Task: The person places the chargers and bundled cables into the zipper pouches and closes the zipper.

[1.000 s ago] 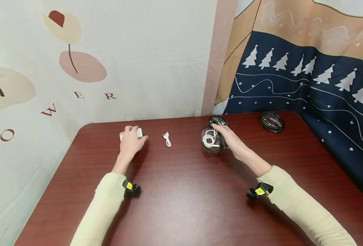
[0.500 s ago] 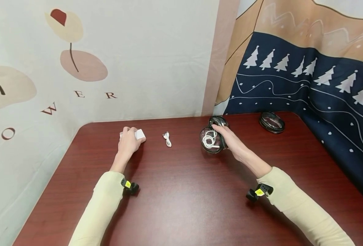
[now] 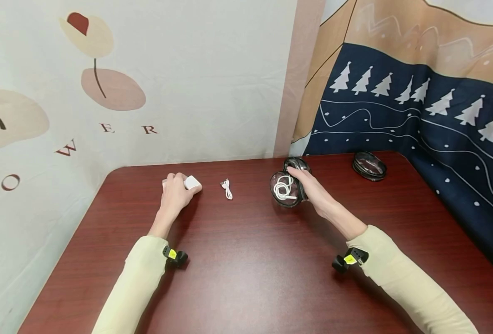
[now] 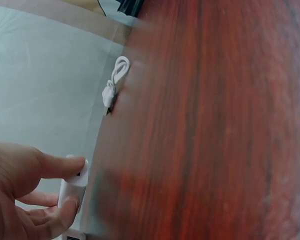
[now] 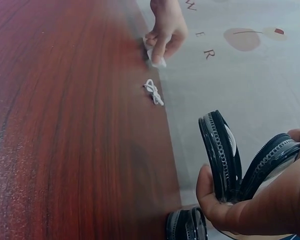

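Note:
My left hand (image 3: pixel 174 192) pinches a small white charger (image 3: pixel 192 182) between thumb and fingers at the back left of the table. In the left wrist view, a dark slot shows on the end of the charger (image 4: pixel 74 185). Just below it lies a second white piece (image 4: pixel 73 235) with a dark port, mostly cut off by the frame. My right hand (image 3: pixel 315 191) holds a round, clear zip case (image 3: pixel 276 198) with black edging, its two halves spread apart. A coiled white cable (image 3: pixel 285 187) is inside the near half.
Between the hands, a small bundled white cable (image 3: pixel 227 189) lies on the reddish-brown table (image 3: pixel 246 269). Another round black-edged case (image 3: pixel 369 165) sits at the back right. Fabric hangings (image 3: pixel 213 93) stand right behind the table's back edge.
The left hand has closed its thumb onto the white charger and shifted it slightly, so its end now shows turned beyond the fingers. The right hand and zip case have barely moved.

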`<state>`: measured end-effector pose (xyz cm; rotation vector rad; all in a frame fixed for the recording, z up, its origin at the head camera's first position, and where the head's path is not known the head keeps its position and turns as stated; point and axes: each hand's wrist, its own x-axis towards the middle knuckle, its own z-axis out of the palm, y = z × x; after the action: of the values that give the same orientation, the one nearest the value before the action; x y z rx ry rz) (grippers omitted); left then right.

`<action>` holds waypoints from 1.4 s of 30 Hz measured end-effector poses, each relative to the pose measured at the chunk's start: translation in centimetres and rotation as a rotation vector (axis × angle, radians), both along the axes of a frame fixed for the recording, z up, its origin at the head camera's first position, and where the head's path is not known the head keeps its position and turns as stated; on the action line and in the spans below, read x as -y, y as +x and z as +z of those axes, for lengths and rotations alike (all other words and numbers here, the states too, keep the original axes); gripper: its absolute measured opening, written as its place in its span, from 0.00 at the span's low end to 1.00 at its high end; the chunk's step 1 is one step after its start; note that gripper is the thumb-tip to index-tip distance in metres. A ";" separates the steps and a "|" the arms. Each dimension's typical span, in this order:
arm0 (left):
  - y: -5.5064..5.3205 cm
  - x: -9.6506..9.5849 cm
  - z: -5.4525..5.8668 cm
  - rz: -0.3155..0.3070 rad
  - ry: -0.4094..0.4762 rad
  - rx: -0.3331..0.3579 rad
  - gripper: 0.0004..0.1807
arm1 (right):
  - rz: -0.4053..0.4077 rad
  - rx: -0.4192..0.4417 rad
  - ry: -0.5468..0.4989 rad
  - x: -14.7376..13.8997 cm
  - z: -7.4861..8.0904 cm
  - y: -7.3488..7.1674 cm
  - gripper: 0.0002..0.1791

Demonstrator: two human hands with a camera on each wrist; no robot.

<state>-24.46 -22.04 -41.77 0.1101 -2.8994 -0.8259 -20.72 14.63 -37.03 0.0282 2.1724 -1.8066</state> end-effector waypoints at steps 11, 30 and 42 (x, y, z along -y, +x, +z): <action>1.1 -1.8 1.8 -0.064 0.061 -0.149 0.28 | -0.003 -0.013 0.002 0.7 0.5 0.0 0.41; 3.7 -6.1 4.3 -0.260 0.183 -0.243 0.25 | -0.001 -0.001 -0.025 1.8 0.7 0.1 0.42; 5.5 -9.0 5.8 -0.382 0.268 -0.307 0.24 | 0.015 -0.016 -0.020 3.2 0.8 0.2 0.41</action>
<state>-18.96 -13.02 -35.93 -0.5147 -2.5390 -1.1695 -20.56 11.44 -36.26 -0.0069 2.1598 -1.8258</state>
